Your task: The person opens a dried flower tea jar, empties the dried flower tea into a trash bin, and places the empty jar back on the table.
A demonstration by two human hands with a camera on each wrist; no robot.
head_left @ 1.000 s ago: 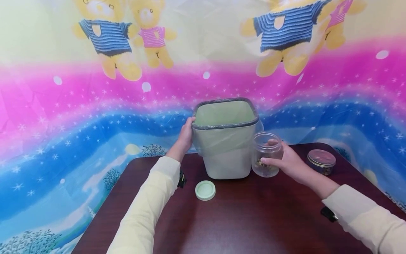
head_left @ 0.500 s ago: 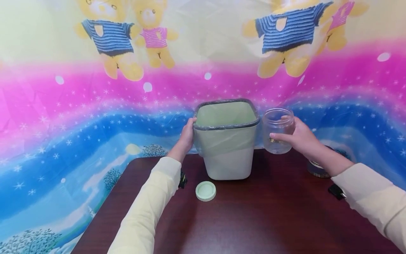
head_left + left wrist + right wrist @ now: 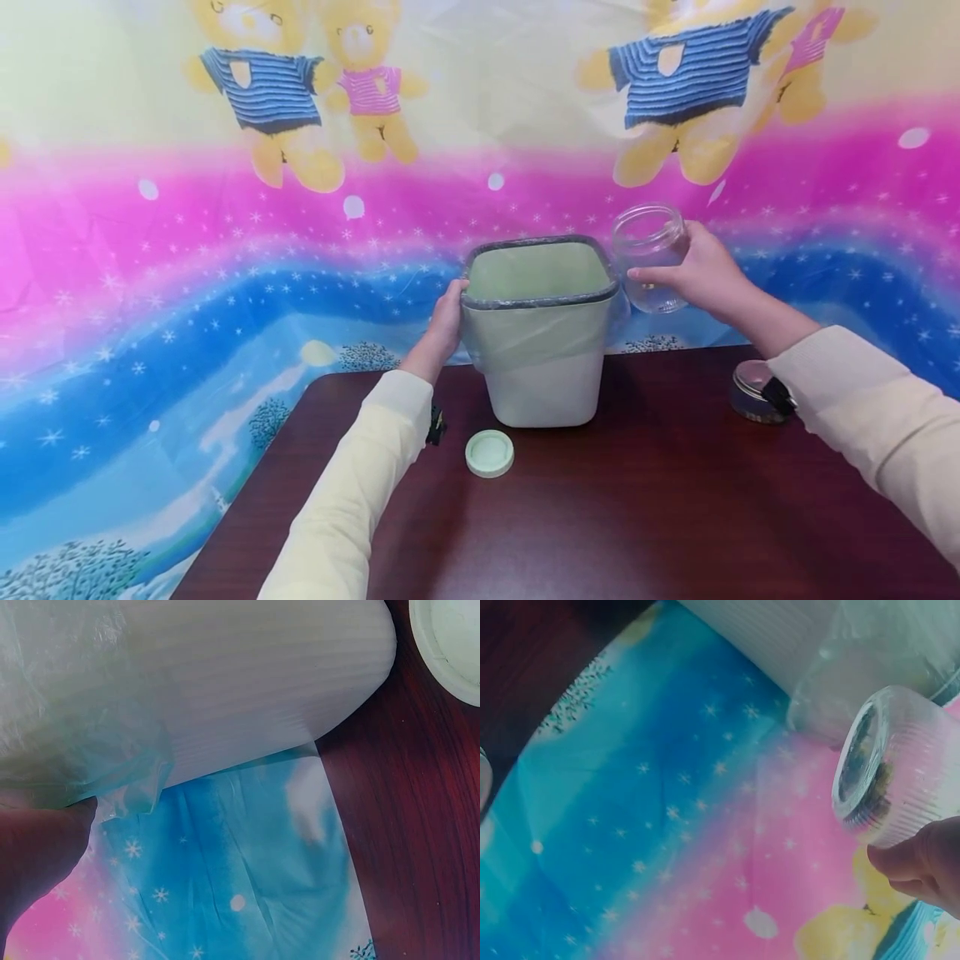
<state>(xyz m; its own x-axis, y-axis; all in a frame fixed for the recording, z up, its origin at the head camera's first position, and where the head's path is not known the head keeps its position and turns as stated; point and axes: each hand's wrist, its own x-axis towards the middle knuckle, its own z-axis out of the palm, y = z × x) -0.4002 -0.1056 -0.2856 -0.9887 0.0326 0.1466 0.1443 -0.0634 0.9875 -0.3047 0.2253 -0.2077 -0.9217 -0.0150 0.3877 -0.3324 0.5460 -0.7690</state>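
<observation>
A white trash can (image 3: pixel 543 367) stands on the table, lined with a thin clear bag (image 3: pixel 82 705) and topped by a grey rim. My left hand (image 3: pixel 444 321) holds its left side just under the rim; part of that hand is hidden by the can. Raised off the table at the can's right, a clear ribbed jar (image 3: pixel 652 271) is gripped by my right hand (image 3: pixel 708 271), thumb in front. The jar has no lid and leans slightly toward the can, its mouth above rim height. Small dark, yellowish bits (image 3: pixel 877 791) lie at its bottom.
A pale green round lid (image 3: pixel 490 454) lies on the dark red-brown table (image 3: pixel 600 517) in front of the can. A tin with a reddish lid (image 3: pixel 752 387) stands at the right, partly hidden by my right sleeve. Behind hangs a printed cloth (image 3: pixel 480 83) with bears.
My right hand has lifted the jar from beside the can's lower wall to above rim level and begun tilting it leftward. The left hand stays on the can.
</observation>
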